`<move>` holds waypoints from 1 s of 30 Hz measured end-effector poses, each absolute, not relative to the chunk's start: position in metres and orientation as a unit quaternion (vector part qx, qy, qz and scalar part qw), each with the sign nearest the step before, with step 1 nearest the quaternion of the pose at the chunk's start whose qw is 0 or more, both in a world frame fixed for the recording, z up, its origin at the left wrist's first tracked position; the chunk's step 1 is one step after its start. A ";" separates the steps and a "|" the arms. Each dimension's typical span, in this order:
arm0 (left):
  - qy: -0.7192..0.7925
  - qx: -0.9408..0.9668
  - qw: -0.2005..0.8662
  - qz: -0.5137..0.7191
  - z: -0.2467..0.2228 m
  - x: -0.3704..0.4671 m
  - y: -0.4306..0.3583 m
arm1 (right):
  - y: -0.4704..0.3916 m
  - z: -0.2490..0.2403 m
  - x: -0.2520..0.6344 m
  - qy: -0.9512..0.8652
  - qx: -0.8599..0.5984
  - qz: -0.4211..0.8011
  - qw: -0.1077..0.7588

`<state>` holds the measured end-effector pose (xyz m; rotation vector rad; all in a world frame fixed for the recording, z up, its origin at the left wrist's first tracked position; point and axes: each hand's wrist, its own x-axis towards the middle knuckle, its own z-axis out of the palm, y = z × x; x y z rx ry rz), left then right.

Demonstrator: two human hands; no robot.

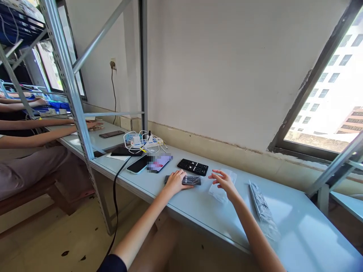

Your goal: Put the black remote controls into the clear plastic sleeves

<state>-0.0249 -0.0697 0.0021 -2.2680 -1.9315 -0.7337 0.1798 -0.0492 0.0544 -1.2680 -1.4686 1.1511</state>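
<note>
My left hand (174, 183) is closed over a dark remote control (194, 180), fingers across its top and thumb along its near side. The remote lies flat on the grey table and looks glossy, perhaps in clear film. To its right my right hand (224, 182) hovers with fingers apart and bent, holding nothing that I can see. A crumpled clear plastic bag (217, 193) lies beneath and beside that hand. Just behind the two hands is a second black remote control (193, 167) with rows of buttons. Farther right lies a long item in clear plastic wrapping (261, 202).
Two phones (138, 164) lie left of my hands, one with a lit screen. A power strip (147, 141) with tangled white cables sits behind them. A metal post (70, 83) rises at the table's left end. Beyond it, other people's arms (42, 136) rest on another table.
</note>
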 end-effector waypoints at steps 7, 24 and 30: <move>-0.625 -0.745 0.045 -0.228 0.000 -0.023 -0.072 | -0.044 0.047 0.184 -0.615 -0.524 0.401 0.432; -0.609 -0.768 0.016 -0.196 -0.006 -0.028 -0.061 | -0.032 0.037 0.193 -0.691 -0.564 0.292 0.343; -0.595 -0.782 -0.023 -0.184 -0.005 -0.030 -0.061 | -0.029 0.028 0.189 -0.715 -0.562 0.295 0.293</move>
